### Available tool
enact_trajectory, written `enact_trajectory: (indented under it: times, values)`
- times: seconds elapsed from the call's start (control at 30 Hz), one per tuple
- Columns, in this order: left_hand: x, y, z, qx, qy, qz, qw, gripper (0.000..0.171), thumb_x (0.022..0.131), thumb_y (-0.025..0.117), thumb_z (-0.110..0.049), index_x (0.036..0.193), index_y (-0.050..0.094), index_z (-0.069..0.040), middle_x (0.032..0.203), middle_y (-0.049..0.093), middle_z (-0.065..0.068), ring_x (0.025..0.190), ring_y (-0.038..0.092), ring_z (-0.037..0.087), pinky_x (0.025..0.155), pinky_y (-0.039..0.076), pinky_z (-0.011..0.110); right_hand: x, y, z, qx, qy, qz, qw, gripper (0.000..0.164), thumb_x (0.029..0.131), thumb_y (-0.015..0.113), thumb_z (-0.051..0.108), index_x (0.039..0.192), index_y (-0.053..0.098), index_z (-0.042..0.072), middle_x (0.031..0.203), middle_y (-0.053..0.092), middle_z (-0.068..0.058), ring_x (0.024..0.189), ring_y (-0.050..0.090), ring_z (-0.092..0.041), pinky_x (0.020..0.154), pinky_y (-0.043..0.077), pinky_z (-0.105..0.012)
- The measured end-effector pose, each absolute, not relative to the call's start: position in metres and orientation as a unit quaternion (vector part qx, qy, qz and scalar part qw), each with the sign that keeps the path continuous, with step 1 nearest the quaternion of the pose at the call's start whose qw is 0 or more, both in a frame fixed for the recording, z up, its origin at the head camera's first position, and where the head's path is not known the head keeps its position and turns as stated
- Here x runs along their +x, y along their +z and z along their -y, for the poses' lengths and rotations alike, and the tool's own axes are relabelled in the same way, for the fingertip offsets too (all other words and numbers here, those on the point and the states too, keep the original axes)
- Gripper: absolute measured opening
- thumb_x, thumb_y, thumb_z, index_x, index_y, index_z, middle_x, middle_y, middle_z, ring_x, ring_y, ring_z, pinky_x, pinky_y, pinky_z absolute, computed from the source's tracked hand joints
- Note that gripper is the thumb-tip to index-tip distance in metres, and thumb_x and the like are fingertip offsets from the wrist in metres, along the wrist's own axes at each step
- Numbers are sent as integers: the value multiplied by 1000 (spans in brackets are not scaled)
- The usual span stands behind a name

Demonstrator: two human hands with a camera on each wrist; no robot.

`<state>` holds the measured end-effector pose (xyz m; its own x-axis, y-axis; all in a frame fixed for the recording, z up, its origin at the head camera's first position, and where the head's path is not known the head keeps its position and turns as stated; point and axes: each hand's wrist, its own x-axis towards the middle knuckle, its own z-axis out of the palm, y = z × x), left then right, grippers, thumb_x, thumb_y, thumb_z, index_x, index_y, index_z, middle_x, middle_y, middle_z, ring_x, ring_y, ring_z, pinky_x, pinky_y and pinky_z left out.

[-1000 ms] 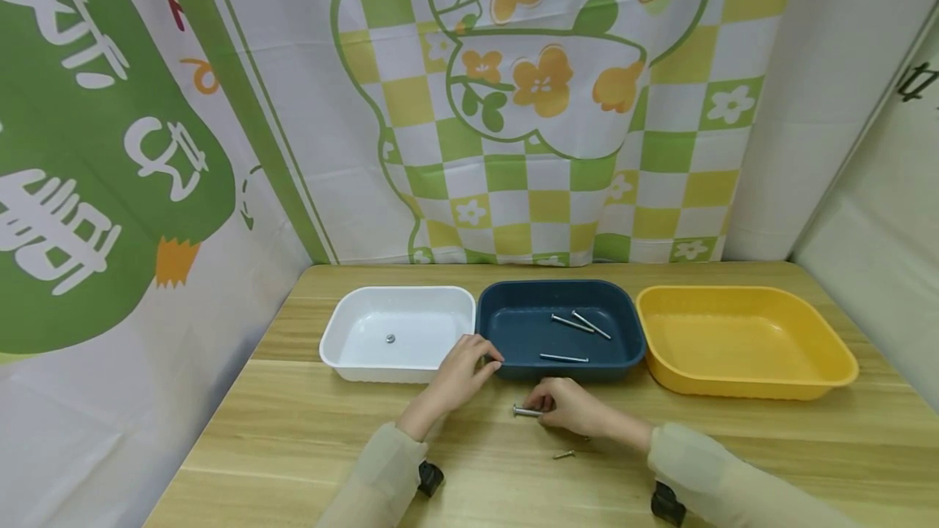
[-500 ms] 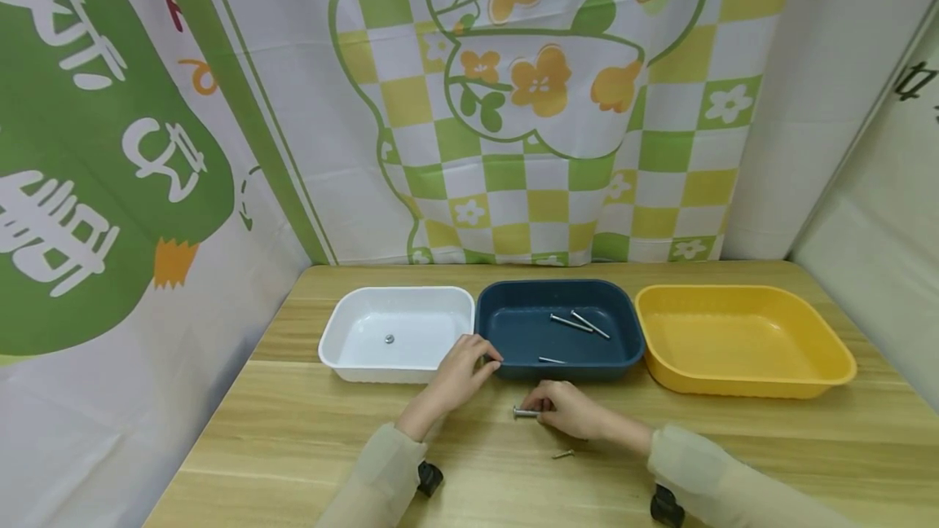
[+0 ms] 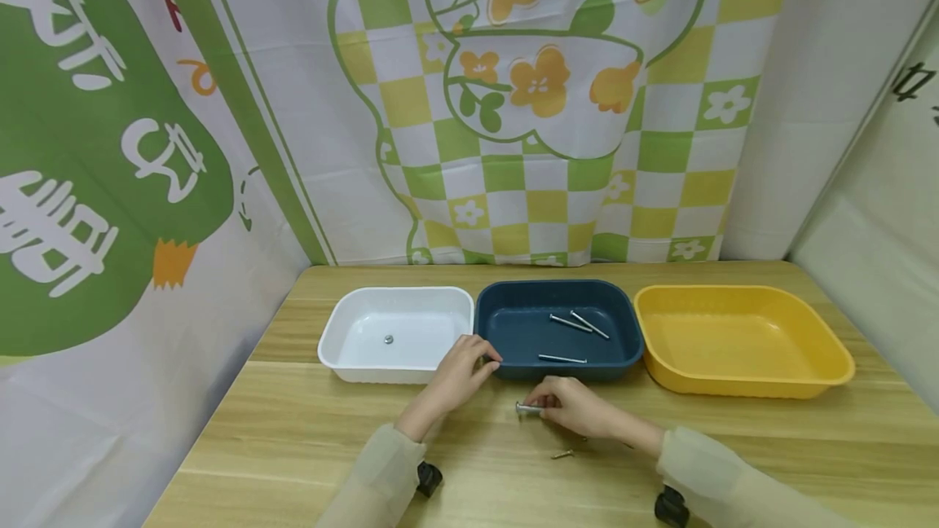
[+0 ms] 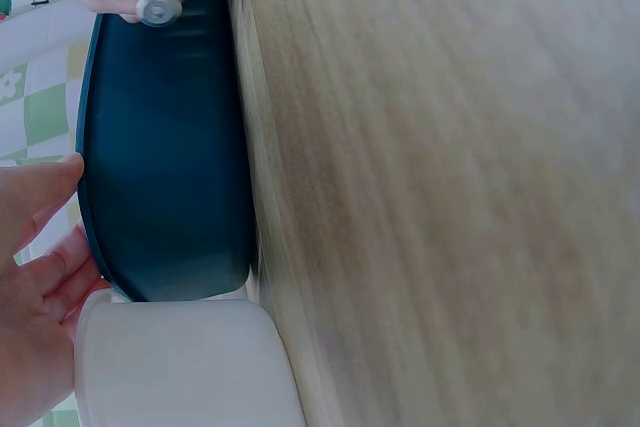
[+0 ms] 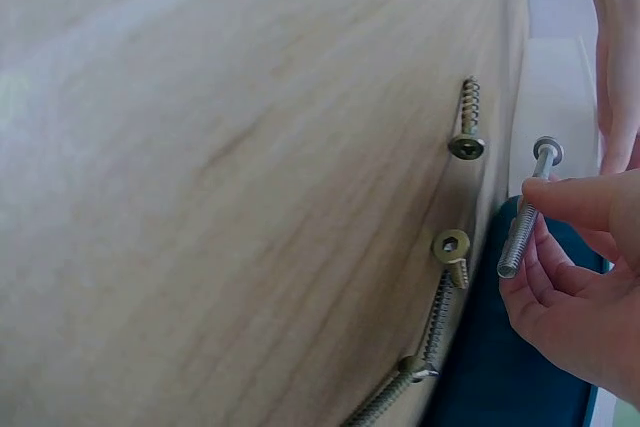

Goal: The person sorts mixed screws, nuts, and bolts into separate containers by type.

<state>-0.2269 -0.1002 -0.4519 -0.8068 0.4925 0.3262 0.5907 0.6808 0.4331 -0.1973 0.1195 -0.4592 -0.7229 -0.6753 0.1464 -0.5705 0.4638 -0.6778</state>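
Observation:
My right hand (image 3: 575, 408) pinches a silver bolt (image 5: 526, 215) between thumb and fingers, just above the table in front of the dark blue tray (image 3: 565, 371). Its round head points left, and the threaded end shows in the right wrist view. My left hand (image 3: 460, 369) rests at the blue tray's near left corner, fingers loosely bent, thumb touching the rim in the left wrist view. Inside the blue tray lie several long screws (image 3: 563, 359). On the table by the right hand are several brass-coloured screws (image 5: 467, 137), partly hidden by that hand in the head view.
A white tray (image 3: 389, 376) holding one small metal piece (image 3: 389, 340) stands left of the blue one. To the right is a yellow tray (image 3: 741, 385). The three stand in a row on the wooden table (image 3: 293, 446), before a patterned cloth (image 3: 543, 210).
My right hand has shifted very slightly to the right and up, the bolt's head tilting a little. Its sleeve has moved right too. My left hand stays where it was.

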Motion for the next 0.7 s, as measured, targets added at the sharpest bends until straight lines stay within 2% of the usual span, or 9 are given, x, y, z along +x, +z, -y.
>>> enact_trajectory:
  times: [0.43, 0.7]
  values:
    - [-228, -454, 100, -306, -272, 906, 109, 5, 85, 60, -18, 87, 62, -15, 87, 55, -2, 86, 47, 14, 73, 39, 26, -196, -450, -124, -355, -369, -856, 65, 19, 76, 61, -6, 93, 66, 1, 75, 56, -1, 68, 46, -3, 59, 42, -20]
    - [-227, -453, 100, -303, -278, 906, 101, 5, 84, 60, -15, 87, 63, -12, 87, 55, -1, 86, 47, 15, 74, 39, 27, -195, -444, -128, -354, -376, -855, 49, 21, 75, 61, -8, 93, 66, 1, 78, 56, 3, 69, 47, -3, 60, 43, -21]
